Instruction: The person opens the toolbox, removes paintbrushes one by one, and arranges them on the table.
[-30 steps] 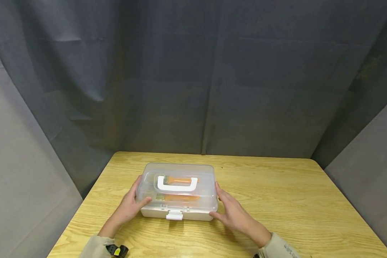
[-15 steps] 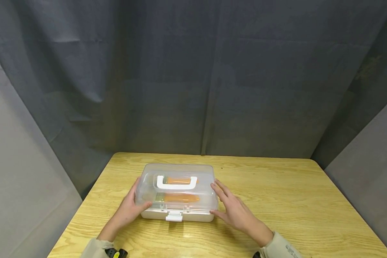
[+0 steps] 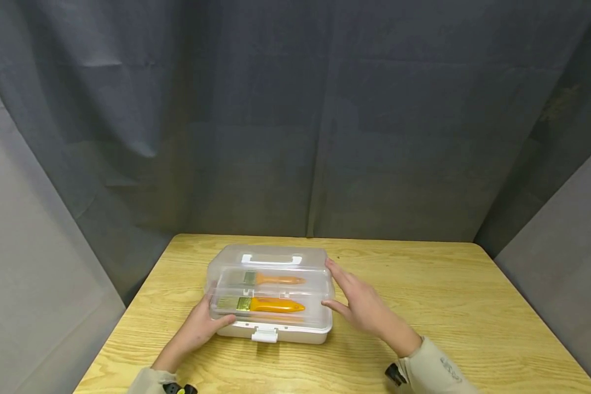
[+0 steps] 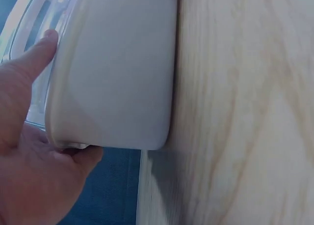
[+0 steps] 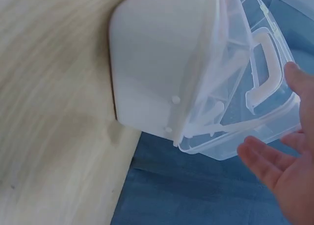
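A white storage box (image 3: 300, 335) stands on the table with its clear lid (image 3: 226, 256) partly raised at the front. Two orange-handled paintbrushes lie inside: a front paintbrush (image 3: 276, 305) and a rear paintbrush (image 3: 280, 279) seen through plastic. My left hand (image 3: 194, 330) grips the box's left side, thumb over the rim and fingers round the back corner. My right hand (image 3: 366, 309) is at the lid's right side, fingers extended to its raised edge and thumb apart. In the right wrist view, the fingertips (image 5: 256, 154) sit right beside the lid.
The wood-grain table (image 3: 423, 295) extends to the right of the box. A dark curtain (image 3: 399, 137) hangs behind its far edge, and grey panels (image 3: 24, 262) flank both sides. A white latch (image 3: 265, 335) projects from the box front.
The lid, closed before, has tilted up and back, baring the front paintbrush. My right hand has moved up and away with it. My left hand has barely moved.
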Available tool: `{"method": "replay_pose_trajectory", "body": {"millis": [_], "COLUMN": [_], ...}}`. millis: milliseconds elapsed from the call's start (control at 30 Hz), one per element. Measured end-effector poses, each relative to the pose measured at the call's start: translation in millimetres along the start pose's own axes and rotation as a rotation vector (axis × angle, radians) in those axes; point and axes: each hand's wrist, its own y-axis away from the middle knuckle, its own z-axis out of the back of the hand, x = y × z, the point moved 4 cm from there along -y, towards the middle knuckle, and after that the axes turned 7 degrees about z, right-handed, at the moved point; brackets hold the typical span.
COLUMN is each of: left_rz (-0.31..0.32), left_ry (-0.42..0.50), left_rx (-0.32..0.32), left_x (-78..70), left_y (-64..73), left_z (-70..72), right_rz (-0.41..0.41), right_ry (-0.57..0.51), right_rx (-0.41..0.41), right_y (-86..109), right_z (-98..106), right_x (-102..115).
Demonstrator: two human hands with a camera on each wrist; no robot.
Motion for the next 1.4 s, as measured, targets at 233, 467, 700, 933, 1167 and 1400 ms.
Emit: {"method": "replay_pose_trajectory", "body": {"millis": [233, 467, 700, 933, 1167, 1400], "left_rz": [-0.03, -0.049, -0.009, 0.007, -0.05, -0.024], "left_ry": [0.009, 0.047, 0.059, 0.093, 0.061, 0.03], "left_rx": [0.013, 0.027, 0.034, 0.019, -0.002, -0.003], "left_x": [-0.7, 1.1, -0.6, -1.1, -4.6, -6.2], "left_y": [1.6, 2.2, 4.1, 6.0, 9.6, 14.5], "left_z": [0.1, -1.7, -4.1, -6.7, -9.3, -9.6], "right_rz": [-0.013, -0.093, -0.176, -0.213, -0.292, -0.465], "right_ry": [-0.109, -0.165, -0.231, -0.273, -0.327, -0.432], "right_rx": [0.022, 0.046, 0.07, 0.047, 0.019, 0.061], "right_y": [-16.9, -34.1, -49.5, -63.1, -72.6, -83.2], "right_z": [5, 12, 16, 19, 21, 12], "right_x": [-10, -22, -35, -56, -75, -96]}}
